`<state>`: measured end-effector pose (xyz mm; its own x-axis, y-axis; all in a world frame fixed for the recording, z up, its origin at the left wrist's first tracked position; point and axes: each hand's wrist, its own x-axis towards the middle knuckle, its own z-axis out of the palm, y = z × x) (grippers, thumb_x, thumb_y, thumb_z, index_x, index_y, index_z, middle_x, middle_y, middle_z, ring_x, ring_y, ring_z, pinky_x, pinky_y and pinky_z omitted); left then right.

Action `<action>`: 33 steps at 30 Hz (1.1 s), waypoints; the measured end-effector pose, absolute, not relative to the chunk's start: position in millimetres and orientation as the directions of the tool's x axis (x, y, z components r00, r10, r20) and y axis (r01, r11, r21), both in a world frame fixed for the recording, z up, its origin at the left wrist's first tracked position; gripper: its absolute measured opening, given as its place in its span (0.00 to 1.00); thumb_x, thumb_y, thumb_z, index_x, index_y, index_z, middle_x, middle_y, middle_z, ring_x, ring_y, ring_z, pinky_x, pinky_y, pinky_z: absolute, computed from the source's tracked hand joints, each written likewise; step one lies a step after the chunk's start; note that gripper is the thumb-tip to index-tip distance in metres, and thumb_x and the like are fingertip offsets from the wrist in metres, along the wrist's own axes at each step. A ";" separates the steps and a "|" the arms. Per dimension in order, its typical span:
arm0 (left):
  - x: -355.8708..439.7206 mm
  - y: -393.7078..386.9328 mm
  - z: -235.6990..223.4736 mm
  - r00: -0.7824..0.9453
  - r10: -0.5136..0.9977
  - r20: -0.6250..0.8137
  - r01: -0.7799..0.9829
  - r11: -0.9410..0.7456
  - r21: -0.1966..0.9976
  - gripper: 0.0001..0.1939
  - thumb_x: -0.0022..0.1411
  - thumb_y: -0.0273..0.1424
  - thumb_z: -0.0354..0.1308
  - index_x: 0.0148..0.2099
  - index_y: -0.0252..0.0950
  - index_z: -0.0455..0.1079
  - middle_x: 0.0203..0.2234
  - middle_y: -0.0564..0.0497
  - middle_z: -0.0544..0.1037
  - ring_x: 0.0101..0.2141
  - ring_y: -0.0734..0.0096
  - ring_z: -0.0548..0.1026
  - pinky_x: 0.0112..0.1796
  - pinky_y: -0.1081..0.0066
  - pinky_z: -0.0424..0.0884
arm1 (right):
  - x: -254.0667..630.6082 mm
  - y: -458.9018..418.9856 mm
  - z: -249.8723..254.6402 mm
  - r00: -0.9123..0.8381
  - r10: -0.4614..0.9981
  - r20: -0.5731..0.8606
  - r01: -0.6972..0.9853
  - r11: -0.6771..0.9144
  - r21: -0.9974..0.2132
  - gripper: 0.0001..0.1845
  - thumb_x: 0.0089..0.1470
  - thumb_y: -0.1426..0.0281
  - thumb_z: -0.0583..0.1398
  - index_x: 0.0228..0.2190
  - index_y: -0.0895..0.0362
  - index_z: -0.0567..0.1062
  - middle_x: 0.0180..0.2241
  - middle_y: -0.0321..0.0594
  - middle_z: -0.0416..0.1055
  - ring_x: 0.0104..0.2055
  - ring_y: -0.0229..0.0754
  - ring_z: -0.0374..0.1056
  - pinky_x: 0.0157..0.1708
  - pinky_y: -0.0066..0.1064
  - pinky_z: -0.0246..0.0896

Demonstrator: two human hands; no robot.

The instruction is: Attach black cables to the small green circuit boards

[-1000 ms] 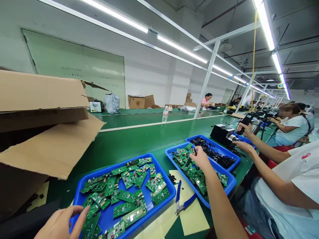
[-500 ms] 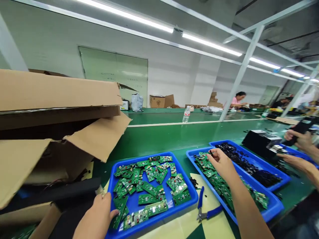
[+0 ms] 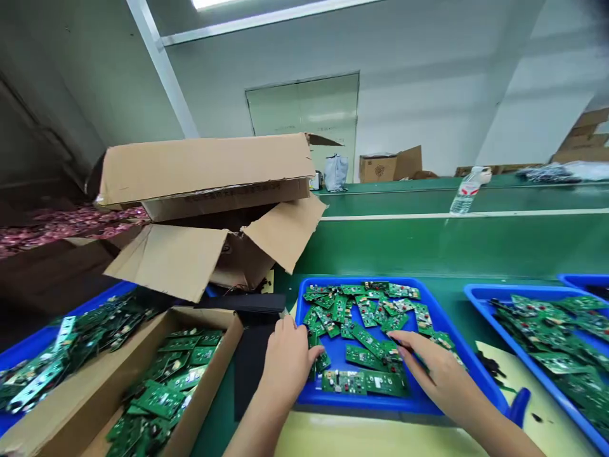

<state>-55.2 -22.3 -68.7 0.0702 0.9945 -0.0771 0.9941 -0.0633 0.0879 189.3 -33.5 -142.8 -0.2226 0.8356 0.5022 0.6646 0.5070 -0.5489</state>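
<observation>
The left hand [image 3: 285, 362] curls at the left rim of the blue tray [image 3: 371, 407], its fingers [image 3: 309, 354] bunched against the circuit boards [image 3: 361, 339], though I cannot tell whether they grip one. The right hand [image 3: 440, 374] lies open, fingertips [image 3: 399, 336] on the boards. The tray sits at 6 o'clock on the green desk [image 3: 428, 244], open desk beyond its far rim, a black strip [image 3: 257, 355] just beside the left hand, and a cardboard box [image 3: 223, 343] of boards at 8 o'clock.

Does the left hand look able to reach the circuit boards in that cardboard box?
Probably yes: the left hand is beside the cardboard box, with only a flat black mat between them.
</observation>
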 end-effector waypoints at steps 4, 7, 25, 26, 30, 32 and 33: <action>-49.6 -21.8 -75.5 0.070 0.996 -0.058 0.995 -0.065 0.077 0.16 0.56 0.36 0.60 0.39 0.26 0.74 0.46 0.32 0.68 0.51 0.42 0.64 0.47 0.53 0.64 | 185.6 -39.4 -146.1 -0.308 0.794 0.524 0.662 0.575 -0.481 0.15 0.59 0.70 0.49 0.40 0.57 0.74 0.36 0.44 0.78 0.37 0.45 0.75 0.36 0.36 0.74; -48.3 -20.0 -80.3 0.128 0.990 -0.065 0.987 -0.121 0.102 0.14 0.55 0.35 0.61 0.40 0.29 0.73 0.47 0.35 0.68 0.52 0.46 0.63 0.50 0.56 0.63 | 183.6 -42.5 -141.2 -0.327 0.792 0.515 0.648 0.585 -0.488 0.16 0.60 0.71 0.48 0.40 0.57 0.74 0.34 0.43 0.78 0.35 0.44 0.75 0.33 0.35 0.74; -46.0 -16.6 -84.5 0.235 0.970 -0.064 0.940 -0.210 0.268 0.06 0.53 0.27 0.60 0.31 0.36 0.64 0.32 0.47 0.70 0.39 0.55 0.67 0.38 0.62 0.64 | 174.8 -49.9 -131.9 -0.233 0.881 0.412 0.540 0.469 -0.699 0.16 0.60 0.71 0.49 0.47 0.57 0.69 0.40 0.45 0.75 0.40 0.43 0.73 0.40 0.37 0.71; -45.6 -16.6 -84.7 0.238 0.969 -0.068 0.930 -0.207 0.303 0.06 0.53 0.24 0.58 0.30 0.36 0.63 0.30 0.49 0.70 0.36 0.58 0.67 0.35 0.64 0.63 | 174.6 -49.9 -130.9 -0.230 0.889 0.396 0.521 0.456 -0.721 0.15 0.60 0.71 0.50 0.47 0.57 0.68 0.38 0.45 0.75 0.38 0.42 0.72 0.38 0.36 0.71; -44.0 -16.2 -83.0 0.257 0.962 -0.096 0.903 -0.203 0.379 0.08 0.56 0.22 0.52 0.29 0.38 0.57 0.25 0.54 0.69 0.29 0.66 0.68 0.28 0.71 0.59 | 174.8 -50.3 -128.1 -0.182 0.922 0.342 0.431 0.387 -0.815 0.17 0.58 0.70 0.52 0.50 0.54 0.65 0.33 0.40 0.71 0.32 0.40 0.69 0.34 0.34 0.71; -43.1 -16.3 -81.3 0.262 0.962 -0.076 0.874 -0.203 0.442 0.07 0.59 0.26 0.51 0.30 0.39 0.56 0.26 0.54 0.68 0.28 0.68 0.67 0.29 0.71 0.60 | 174.4 -51.2 -127.6 -0.170 0.937 0.306 0.337 0.347 -0.875 0.20 0.57 0.70 0.54 0.51 0.52 0.63 0.32 0.39 0.69 0.33 0.39 0.69 0.36 0.34 0.70; -42.3 -16.8 -80.6 0.266 0.962 -0.058 0.834 -0.200 0.514 0.06 0.60 0.28 0.50 0.31 0.39 0.56 0.27 0.54 0.68 0.29 0.69 0.68 0.30 0.71 0.60 | 174.0 -51.8 -127.5 -0.176 0.942 0.284 0.278 0.325 -0.904 0.21 0.56 0.70 0.55 0.52 0.51 0.62 0.33 0.39 0.69 0.35 0.39 0.69 0.38 0.34 0.70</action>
